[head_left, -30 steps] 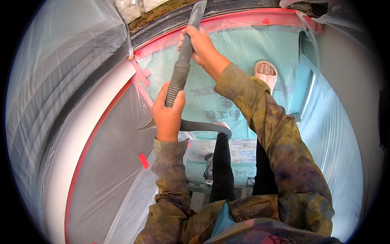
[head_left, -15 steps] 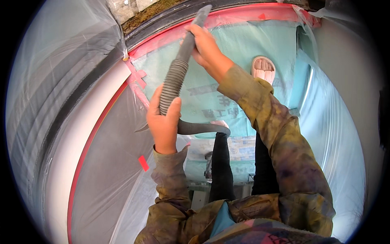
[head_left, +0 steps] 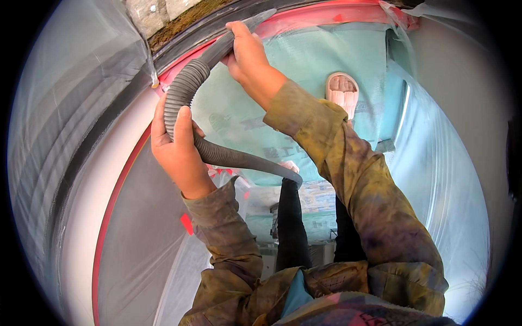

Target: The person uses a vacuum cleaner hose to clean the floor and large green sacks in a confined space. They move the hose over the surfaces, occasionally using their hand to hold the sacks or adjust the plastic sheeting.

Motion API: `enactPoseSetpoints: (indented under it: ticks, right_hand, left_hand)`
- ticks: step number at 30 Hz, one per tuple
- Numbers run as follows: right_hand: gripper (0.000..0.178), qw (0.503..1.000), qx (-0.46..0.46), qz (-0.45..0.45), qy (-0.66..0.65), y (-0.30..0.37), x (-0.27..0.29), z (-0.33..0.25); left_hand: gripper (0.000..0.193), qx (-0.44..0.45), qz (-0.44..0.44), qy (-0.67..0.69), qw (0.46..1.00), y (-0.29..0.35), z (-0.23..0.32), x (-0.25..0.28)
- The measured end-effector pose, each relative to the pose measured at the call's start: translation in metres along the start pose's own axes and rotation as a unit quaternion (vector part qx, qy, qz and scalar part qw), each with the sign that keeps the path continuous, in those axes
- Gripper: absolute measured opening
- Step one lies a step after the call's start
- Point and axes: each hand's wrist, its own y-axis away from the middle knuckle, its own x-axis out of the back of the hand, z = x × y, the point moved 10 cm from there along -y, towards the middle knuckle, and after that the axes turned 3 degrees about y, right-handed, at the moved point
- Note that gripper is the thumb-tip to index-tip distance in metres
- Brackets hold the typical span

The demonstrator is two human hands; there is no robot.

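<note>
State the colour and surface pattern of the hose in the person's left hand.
The hose is grey with ribbed rings, clearest in the head view.

Mottled work jacket, black trousers and pale pink footwear.
The person wears a loose jacket (head_left: pixel 340 274) blotched in olive, mustard and brown, with dark purple patches along the right sleeve (head_left: pixel 380 204) towards 4 o'clock; the left sleeve (head_left: pixel 225 236), towards 7 o'clock, ends in a loose, wide cuff. Blue fabric (head_left: pixel 297 296) shows at the jacket's opening near 5 o'clock, beside a multicoloured cloth (head_left: pixel 348 305) with dark lettering. Slim black trousers (head_left: pixel 292 223) lead to an open-toed sandal (head_left: pixel 343 98) with grooved uppers at 2 o'clock.
</note>
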Motion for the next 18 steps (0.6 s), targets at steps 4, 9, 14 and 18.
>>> enactPoseSetpoints:
  ticks: [4,9,14,18]
  right_hand:
    - [0.021,0.999,0.036,-0.004,0.034,-0.006,0.021,-0.019]
    - [0.026,0.997,0.03,-0.024,0.064,0.008,0.034,-0.019]
    - [0.042,0.98,-0.011,-0.042,0.197,0.006,0.04,-0.018]
    - [0.044,0.811,-0.117,-0.191,0.541,-0.002,0.04,-0.056]
  left_hand:
    - [0.051,0.005,-0.079,-0.144,0.986,0.007,-0.006,-0.022]
    - [0.059,-0.017,-0.17,-0.29,0.942,-0.006,-0.007,-0.071]
    - [0.061,-0.098,-0.235,-0.523,0.813,-0.026,-0.004,-0.112]
    - [0.059,-0.165,-0.216,-0.476,0.836,-0.034,0.006,-0.092]
